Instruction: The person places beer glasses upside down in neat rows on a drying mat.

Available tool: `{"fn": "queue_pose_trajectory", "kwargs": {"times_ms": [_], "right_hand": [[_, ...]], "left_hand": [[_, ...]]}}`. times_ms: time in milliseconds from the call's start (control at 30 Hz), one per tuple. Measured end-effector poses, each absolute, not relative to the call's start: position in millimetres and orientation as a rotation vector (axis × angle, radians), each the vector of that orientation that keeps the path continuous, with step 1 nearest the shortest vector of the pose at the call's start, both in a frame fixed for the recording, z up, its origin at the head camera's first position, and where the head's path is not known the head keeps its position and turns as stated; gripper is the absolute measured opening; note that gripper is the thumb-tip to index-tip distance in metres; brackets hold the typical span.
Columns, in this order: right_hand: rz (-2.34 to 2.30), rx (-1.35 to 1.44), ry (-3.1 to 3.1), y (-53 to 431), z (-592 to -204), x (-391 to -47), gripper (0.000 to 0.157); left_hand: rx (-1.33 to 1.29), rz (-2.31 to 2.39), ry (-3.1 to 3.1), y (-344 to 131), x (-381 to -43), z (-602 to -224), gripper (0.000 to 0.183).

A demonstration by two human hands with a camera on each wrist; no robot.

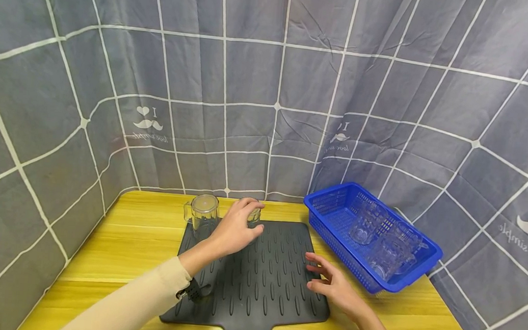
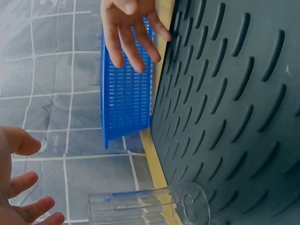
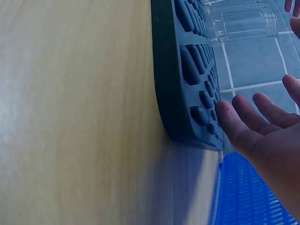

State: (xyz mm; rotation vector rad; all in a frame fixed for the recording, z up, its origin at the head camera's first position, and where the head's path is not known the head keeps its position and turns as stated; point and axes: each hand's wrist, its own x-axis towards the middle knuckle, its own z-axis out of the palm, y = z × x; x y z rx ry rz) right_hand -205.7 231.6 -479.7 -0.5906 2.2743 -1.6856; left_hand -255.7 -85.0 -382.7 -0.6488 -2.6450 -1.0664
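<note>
On the dark ridged mat [image 1: 274,288], a clear glass mug [image 1: 204,213] with its handle to the left stands at the back left corner. Beside it a second glass [image 1: 254,215] is partly hidden behind my left hand [image 1: 236,229]. In the left wrist view that hand [image 2: 21,183] has its fingers spread, apart from the upright glass [image 2: 136,206], and holds nothing. My right hand [image 1: 332,288] hovers over the mat's right edge, fingers loosely bent. Nothing lies in its grasp in the right wrist view, where the hand [image 3: 265,126] is beside the mat's corner.
A blue plastic basket [image 1: 341,244] sits at the right, holding several clear glass mugs [image 1: 386,253] at its middle and near end. Yellow wood-grain table [image 1: 134,243] surrounds the mat. A grey checked curtain [image 1: 251,82] encloses the back and sides.
</note>
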Motion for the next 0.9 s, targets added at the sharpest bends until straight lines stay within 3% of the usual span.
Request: {"fn": "queue_pose_trajectory", "kwargs": {"times_ms": [900], "right_hand": [[-1.701,-0.603,2.235,231,-478,-208,0.066]], "left_hand": [[-0.795,-1.397,-2.589,-87,-208,-412,0.046]]}}
